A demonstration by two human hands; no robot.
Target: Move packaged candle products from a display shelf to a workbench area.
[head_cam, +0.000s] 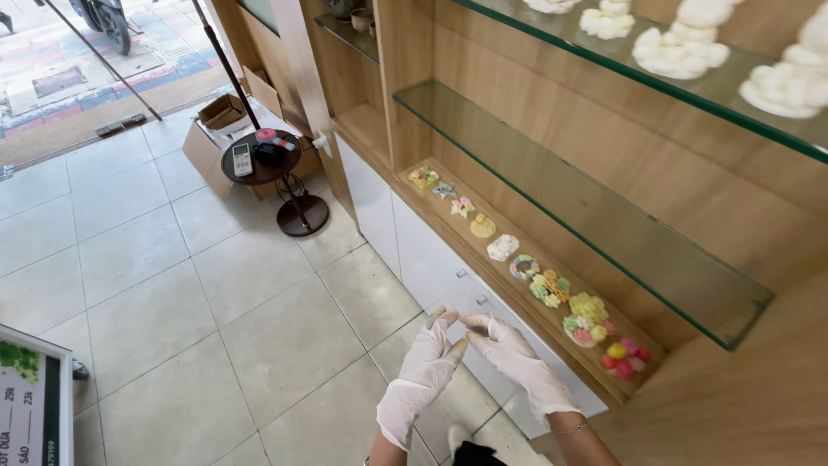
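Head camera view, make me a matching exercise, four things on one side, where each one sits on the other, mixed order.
Things:
1. hands, left and right
2. remote control
3. white sculpted pieces
4. colourful flower pieces

Places:
A. upper glass shelf
B. wooden ledge under the lower glass shelf
C. small round table
D. in white gloves, fingertips touching, in front of the white cabinets

Pairs: 1-D, 2-C, 3-A, 4-B

Open brown cardboard boxes (226, 116) on floor by round stand; white-green framed sign (30, 406) bottom left corner.
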